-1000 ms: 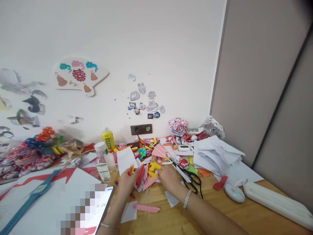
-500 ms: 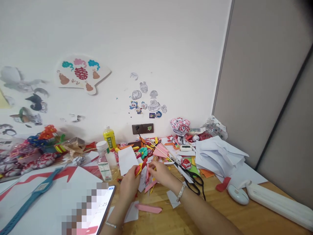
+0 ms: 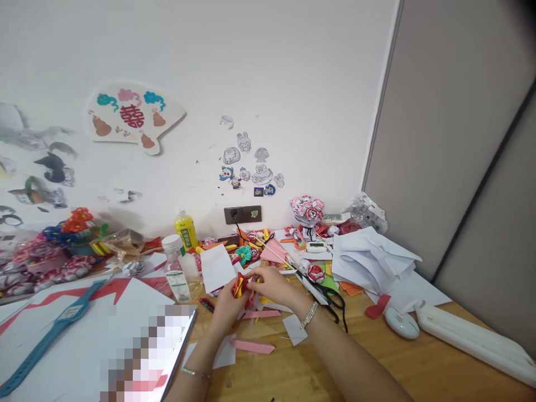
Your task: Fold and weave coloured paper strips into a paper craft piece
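A small piece of folded red and yellow paper (image 3: 239, 285) is pinched in my left hand (image 3: 228, 307), above the cluttered wooden table. My right hand (image 3: 271, 286) meets it from the right, its fingertips closed at the paper's edge and partly hiding it. Pink paper scraps lie just under my hands, and a folded pink strip (image 3: 253, 346) rests nearer to me. Behind my left hand stands a white sheet (image 3: 218, 268). To the right of my right hand are black-handled scissors (image 3: 335, 304) and a red and white paper flower (image 3: 316, 272).
On the left stand a clear bottle (image 3: 178, 273) and a yellow-labelled bottle (image 3: 185, 230). A phone (image 3: 178, 340) and a blue watch strap (image 3: 54, 332) lie nearer. White papers (image 3: 372, 259), a mouse (image 3: 402, 322) and a long white object (image 3: 473, 343) occupy the right.
My right hand has moved left and up to meet the folded paper in my left hand. A pink strip now shows lying below my hands. The view has shifted slightly.
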A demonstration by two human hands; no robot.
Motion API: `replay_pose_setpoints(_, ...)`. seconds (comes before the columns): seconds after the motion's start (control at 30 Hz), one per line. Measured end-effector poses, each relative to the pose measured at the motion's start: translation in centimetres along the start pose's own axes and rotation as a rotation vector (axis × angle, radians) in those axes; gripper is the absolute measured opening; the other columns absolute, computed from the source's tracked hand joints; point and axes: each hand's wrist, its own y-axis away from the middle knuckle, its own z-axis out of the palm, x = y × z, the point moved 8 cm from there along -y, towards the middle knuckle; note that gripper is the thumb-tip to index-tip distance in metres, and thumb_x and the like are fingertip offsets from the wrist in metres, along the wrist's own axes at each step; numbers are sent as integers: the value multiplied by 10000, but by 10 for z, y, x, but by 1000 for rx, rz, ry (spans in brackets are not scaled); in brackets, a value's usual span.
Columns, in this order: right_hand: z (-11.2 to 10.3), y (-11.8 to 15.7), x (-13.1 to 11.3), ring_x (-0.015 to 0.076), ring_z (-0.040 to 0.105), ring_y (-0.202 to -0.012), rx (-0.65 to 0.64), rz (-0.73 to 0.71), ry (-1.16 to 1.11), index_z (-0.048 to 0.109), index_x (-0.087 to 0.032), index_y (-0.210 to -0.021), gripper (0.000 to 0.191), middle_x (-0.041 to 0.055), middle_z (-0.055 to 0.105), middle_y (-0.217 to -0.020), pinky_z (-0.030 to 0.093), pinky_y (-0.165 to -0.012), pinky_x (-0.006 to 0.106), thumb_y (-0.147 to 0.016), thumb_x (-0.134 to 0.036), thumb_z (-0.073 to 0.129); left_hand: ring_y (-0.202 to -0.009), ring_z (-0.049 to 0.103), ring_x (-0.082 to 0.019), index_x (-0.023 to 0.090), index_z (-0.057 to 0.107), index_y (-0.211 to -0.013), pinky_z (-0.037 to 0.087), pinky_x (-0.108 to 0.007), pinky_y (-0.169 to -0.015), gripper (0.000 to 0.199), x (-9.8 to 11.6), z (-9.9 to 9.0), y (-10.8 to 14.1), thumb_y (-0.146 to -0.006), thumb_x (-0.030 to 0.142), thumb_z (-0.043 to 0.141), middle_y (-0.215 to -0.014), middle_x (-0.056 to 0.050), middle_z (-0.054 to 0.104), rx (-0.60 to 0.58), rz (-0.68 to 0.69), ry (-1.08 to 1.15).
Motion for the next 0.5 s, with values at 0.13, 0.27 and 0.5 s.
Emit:
replay_pose_setpoints(0.13, 0, 1, 1, 122, 553, -695, 22, 17, 51, 686, -166, -857, 102, 3, 642, -779, 366, -580, 205, -760, -179, 657, -636, 547, -198, 203, 572, -663, 448, -316, -622, 134, 6, 5, 2, -585, 306, 537, -639, 2, 608, -85, -50, -8)
replay_pose_setpoints(0.27, 1, 0, 4, 115, 540, -683, 29, 17, 82, 660, -160, -776, 20, -10, 625, -746, 350, -563, 200, -757, -156, 659, -635, 562, -205, 210, 575, -660, 463, -328, -627, 161, 12, 8, 5, -597, 358, 564, -638, -6, 627, -145, -49, 30)
replay_pose_setpoints(0.5, 0, -1, -6, 135, 621, -780, -30, -35, -51, 686, -149, -884, 146, 31, 696, -864, 444, -661, 208, -785, -95, 593, -626, 567, -190, 187, 602, -751, 468, -314, -611, 226, 7, 5, 4, -629, 376, 600, -666, -16, 645, -102, -50, 98)
